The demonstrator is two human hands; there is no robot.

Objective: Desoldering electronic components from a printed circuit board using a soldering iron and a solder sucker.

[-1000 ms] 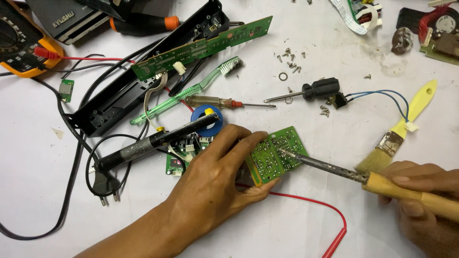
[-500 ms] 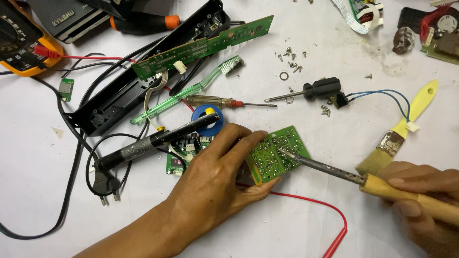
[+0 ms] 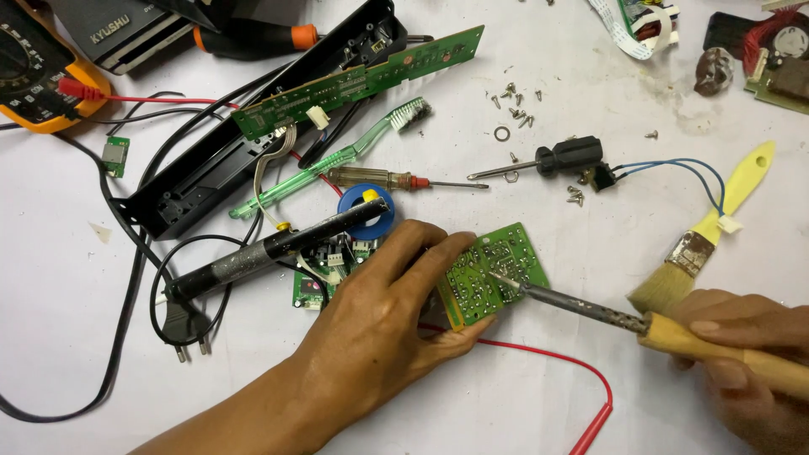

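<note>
My left hand (image 3: 371,329) holds a small green circuit board (image 3: 497,274) tilted on the white table, fingers over its left edge and thumb under it. My right hand (image 3: 746,358) grips the wooden handle of a soldering iron (image 3: 590,307). The iron's tip touches the solder side of the board near its middle.
A black desoldering pump (image 3: 278,248) and a blue solder reel (image 3: 366,211) lie just left of the board. A yellow-handled brush (image 3: 708,236) is at the right. A long green board (image 3: 362,80), black casing (image 3: 244,143), screwdrivers (image 3: 539,160), loose screws (image 3: 514,97), a multimeter (image 3: 38,76) and a red probe lead (image 3: 590,388) surround the hands.
The soldering iron tip has shifted slightly on the board. The left hand and board have stayed almost still.
</note>
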